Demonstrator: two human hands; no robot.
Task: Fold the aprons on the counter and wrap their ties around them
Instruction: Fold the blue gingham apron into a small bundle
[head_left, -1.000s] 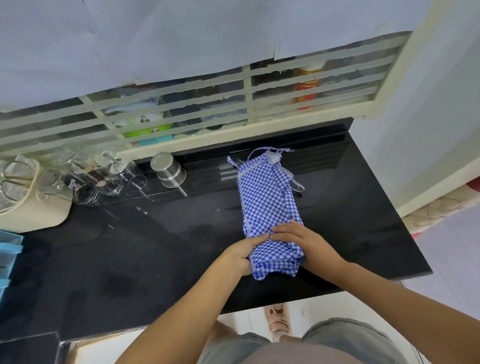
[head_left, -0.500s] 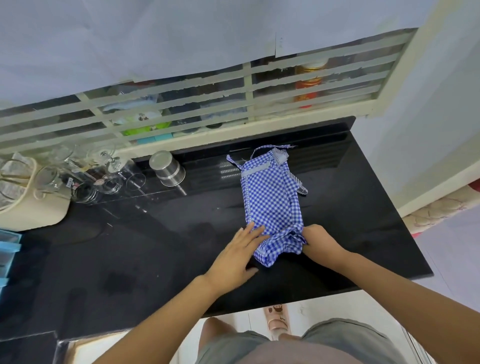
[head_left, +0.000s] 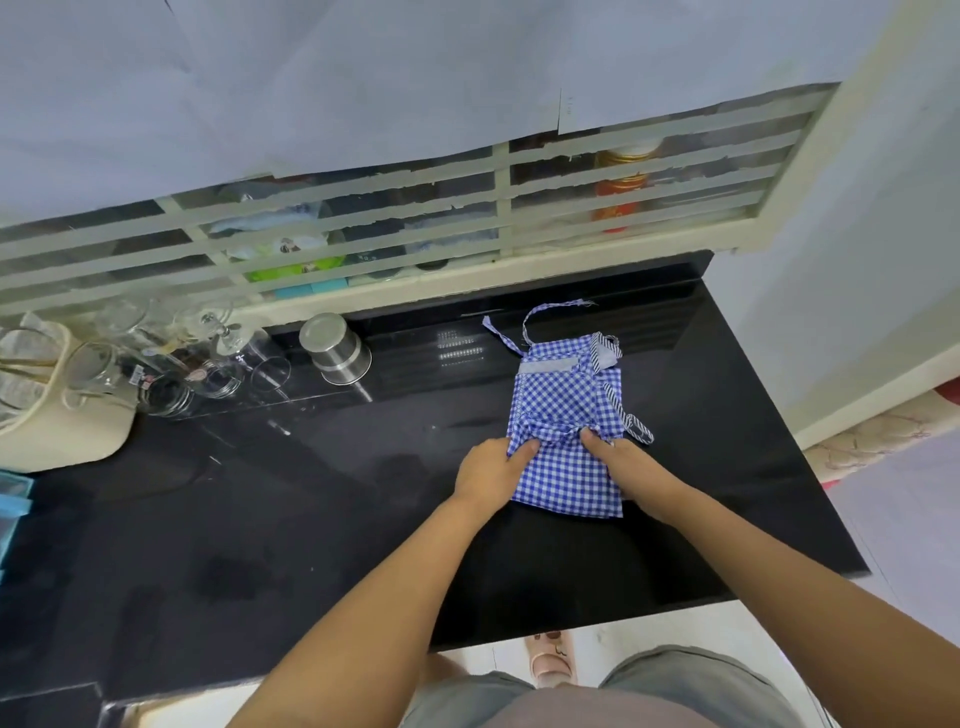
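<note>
A blue-and-white checked apron (head_left: 566, 410) lies folded into a narrow bundle on the black counter (head_left: 311, 493), right of the middle. Its near end is doubled over onto the middle. My left hand (head_left: 491, 470) pinches the left side of that fold edge. My right hand (head_left: 621, 457) pinches the right side of the same edge. One checked tie (head_left: 530, 325) loops loose at the far end, and a striped tie (head_left: 631, 423) hangs off the right side.
A steel cup (head_left: 335, 348) stands upside down at the back, with glass jars (head_left: 176, 374) and a cream container (head_left: 57, 415) to its left. A slatted window frame (head_left: 415, 249) runs behind. The counter's right edge drops to the floor.
Both hands lifted the apron's near end and folded it away from me onto the middle. The bundle is now shorter, and my hands sit farther from the counter's front edge.
</note>
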